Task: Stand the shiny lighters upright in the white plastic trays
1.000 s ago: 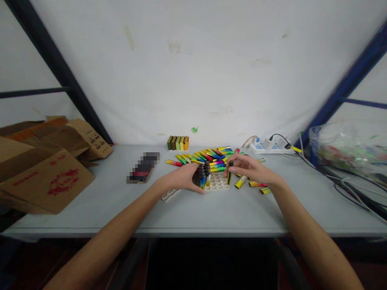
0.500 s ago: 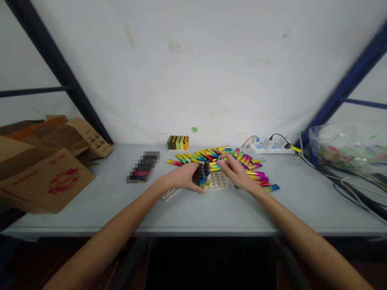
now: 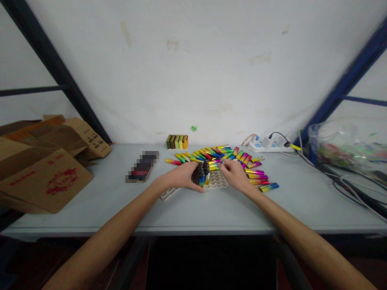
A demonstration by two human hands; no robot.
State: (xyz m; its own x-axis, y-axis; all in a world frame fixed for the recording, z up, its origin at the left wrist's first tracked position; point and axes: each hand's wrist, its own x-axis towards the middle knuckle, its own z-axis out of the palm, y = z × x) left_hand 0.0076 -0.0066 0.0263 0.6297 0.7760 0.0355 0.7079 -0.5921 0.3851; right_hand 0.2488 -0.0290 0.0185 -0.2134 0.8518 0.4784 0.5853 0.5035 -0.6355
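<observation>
Upright lighters (image 3: 202,177) with black tops stand in a block at the left end of a pale tray with round holes (image 3: 218,180). My left hand (image 3: 183,176) is curved around the block, fingers behind and thumb along its front. Over the right part of the tray, my right hand (image 3: 234,174) is closed in a pinch; a small dark end, seemingly a lighter's top, shows at its fingertips, and the rest is hidden. Shiny rainbow-coloured lighters (image 3: 198,154) lie spread behind the tray, with more to the right of my right hand.
A second pale tray (image 3: 169,193) sits partly under my left forearm. Behind is a block of green, brown and yellow lighters (image 3: 177,141). A phone (image 3: 142,167) lies left, beyond it cardboard boxes (image 3: 48,177). A power strip (image 3: 266,146), cables and a plastic bag (image 3: 341,145) are right.
My right hand has drawn in slightly over the tray and its fingers are more curled. My left hand stays around the upright lighters. The view has shifted a little.
</observation>
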